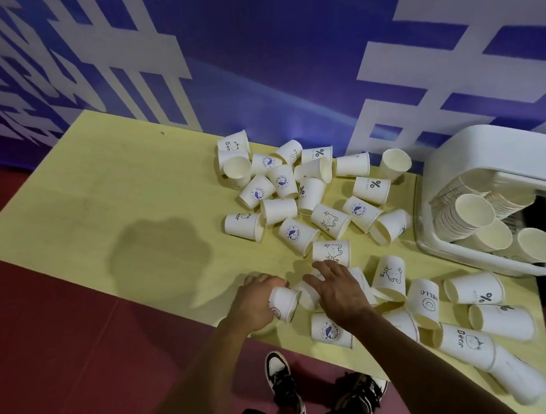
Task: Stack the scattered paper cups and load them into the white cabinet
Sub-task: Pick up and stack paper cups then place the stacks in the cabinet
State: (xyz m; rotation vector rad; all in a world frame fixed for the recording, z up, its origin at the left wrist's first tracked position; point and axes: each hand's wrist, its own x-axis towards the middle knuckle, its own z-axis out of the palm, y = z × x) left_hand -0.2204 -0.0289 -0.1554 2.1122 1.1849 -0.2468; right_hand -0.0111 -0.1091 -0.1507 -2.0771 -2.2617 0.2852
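Plainly these are light, thin-walled things, and the handling follows from that. At the left, the left hand (255, 301) curls round a paper cup (283, 303) lying on its side near the front edge of the yellow table (102, 186), its rim toward the other hand. Just beside it, the right hand (339, 294) lies with fingers spread and fairly straight over a second cup (307, 296), touching rather than clasping it as far as shows; the thumb is hidden. Beyond and to the right, the scattered cups (299, 234) lie tipped on their sides across the table, some touching, their mouths pointing every way. Paper walls will likely dent under a hard squeeze, and a cup on its side should roll at a nudge, so I judge the best hold a gentle one round the mid-wall or near the stiffer rolled rim, mouths lined up before nesting. At the far right stands the white cabinet (487, 153), open, with nested stacks (469, 215) already inside.
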